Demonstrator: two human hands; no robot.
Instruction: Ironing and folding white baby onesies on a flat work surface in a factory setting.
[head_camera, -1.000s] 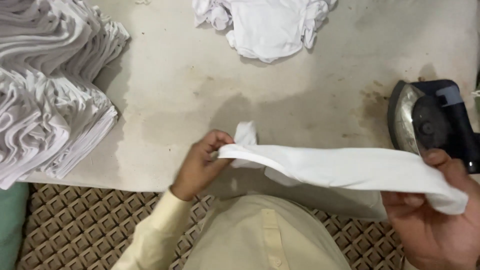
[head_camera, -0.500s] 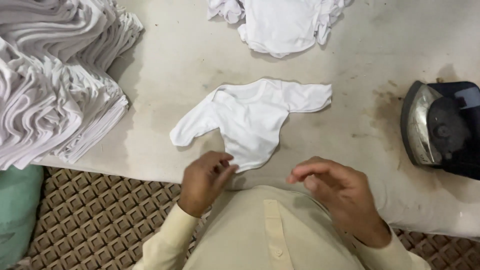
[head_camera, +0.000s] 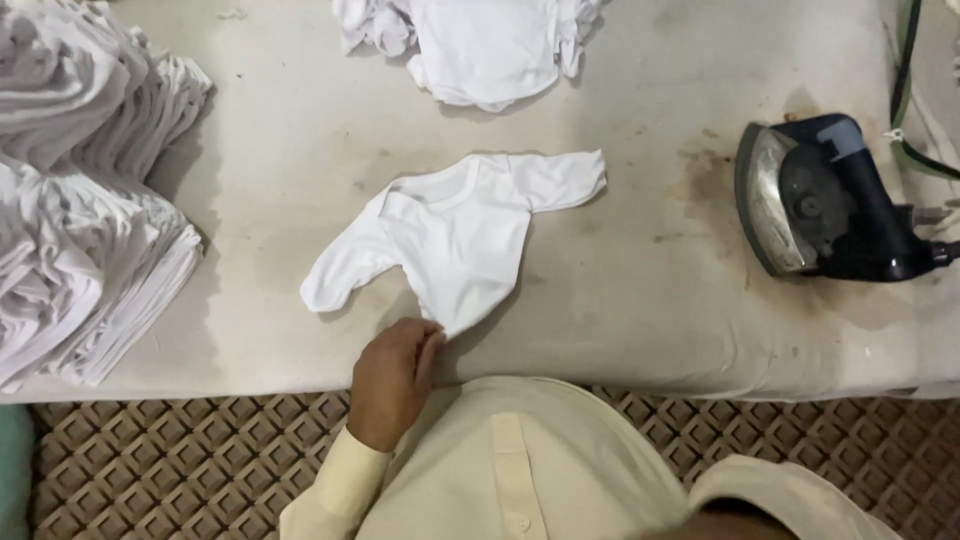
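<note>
The left hand (head_camera: 392, 375) rests at the near edge of the worktop (head_camera: 640, 300), fingers curled loosely together, their tips touching the bottom hem corner of a small white baby shirt (head_camera: 455, 235); whether they pinch the cloth or merely press on it cannot be told. A pale yellow sleeve (head_camera: 335, 490) covers the wrist. The right hand is out of sight; only a yellow-sleeved arm (head_camera: 790, 495) shows at the lower edge of the view.

The shirt lies flat on the worktop just beyond the hand, near the middle of the padded surface. It is plain white with long sleeves: one sleeve slants down to the left, the other stretches out to the right, and the neck opening points toward the far side. The body is slightly skewed, with a few soft creases. No label or print shows on it.

Farther out, a loose heap of white garments (head_camera: 480, 45) sits at the far edge, well apart from the shirt. On the left, tall stacks of folded white cloth (head_camera: 85, 190) crowd the worktop's corner. On the right, a dark blue iron (head_camera: 825, 200) lies on its side, its metal soleplate facing the shirt, with brown scorch stains on the cover beside it. A green cord (head_camera: 905, 70) runs past it. Below the worktop, a brown lattice floor mat (head_camera: 180, 460) shows.
</note>
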